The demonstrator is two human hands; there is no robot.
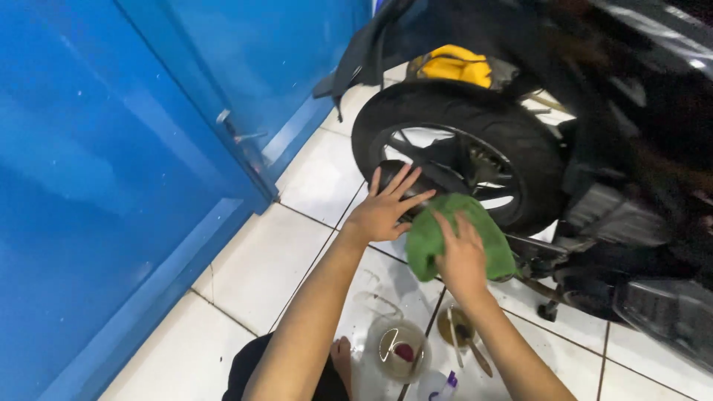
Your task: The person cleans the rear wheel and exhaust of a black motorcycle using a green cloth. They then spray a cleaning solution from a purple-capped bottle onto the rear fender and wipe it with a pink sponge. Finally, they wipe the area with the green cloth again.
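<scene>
Rear wheel (460,148) of a dark scooter stood on the white tiled floor (260,260), beside a blue metal wall (111,148). Left hand (382,208) lay spread wide, fingers splayed, flat against the wheel's lower left side. Right hand (462,256) gripped a green cloth (431,238), pressed to the wheel's lower rim just beside the left hand. Below the wheel, on the tiles: a clear bowl (399,349) and a small dish with a brush (460,330).
</scene>
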